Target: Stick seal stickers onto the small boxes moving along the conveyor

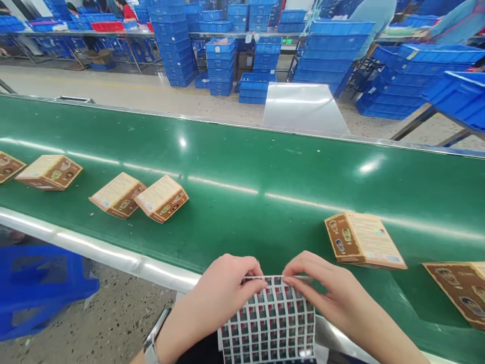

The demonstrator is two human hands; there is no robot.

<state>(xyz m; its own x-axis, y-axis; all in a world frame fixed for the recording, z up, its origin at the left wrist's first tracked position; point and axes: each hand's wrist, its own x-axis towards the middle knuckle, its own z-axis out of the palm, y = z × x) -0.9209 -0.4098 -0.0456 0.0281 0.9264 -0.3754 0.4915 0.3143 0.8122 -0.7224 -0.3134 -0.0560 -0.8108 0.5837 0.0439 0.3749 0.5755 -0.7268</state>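
Observation:
A sheet of small dark-and-red stickers (271, 323) in a white grid hangs between my two hands at the near edge of the conveyor. My left hand (233, 285) pinches its top edge left of the middle, thumb in front. On the same edge, my right hand (318, 280) pinches a little further right with thumb and fingers. The lower end of the sheet runs out of the picture. Just beyond my right hand, a brown and cream folded carton (373, 240) lies on the belt, apart from my fingers.
The green conveyor belt (235, 151) crosses the view. Several similar cartons (162, 199) lie on its left, another carton (454, 288) at the right edge. A blue stool (41, 288) stands lower left. Stacked blue crates (170, 40) and people at tables are beyond the belt.

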